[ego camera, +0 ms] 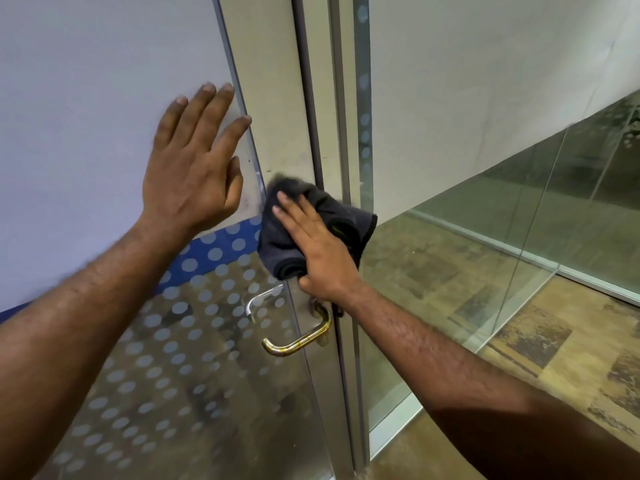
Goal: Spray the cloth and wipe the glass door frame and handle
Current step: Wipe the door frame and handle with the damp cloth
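Nearest the camera, two bare forearms reach forward toward a frosted glass door (pixel 104 133) patterned with grey dots and a blue band in its lower part. Right hand (pixel 320 251): the grip is a flat press, fingers extended over a dark grey crumpled microfibre cloth (pixel 311 216), with the thumb tucked under the cloth's lower fold; the hand holds the cloth against the pale metal door frame (pixel 277 98) at the door's edge. The cloth sits just above the curved brass-toned lever handle (pixel 301 336), which projects from a metal plate on the door; the heel of the right hand is near the handle's pivot, and contact there cannot be determined. Left hand (pixel 194 164): the grip is open, palm flat and fingers spread against the opaque upper part of the door, left of the cloth, holding nothing. Further right, beyond the frame, a clear glass partition (pixel 485 220) shows a patterned brown floor (pixel 519 341) and a white wall (pixel 485 81) behind it.
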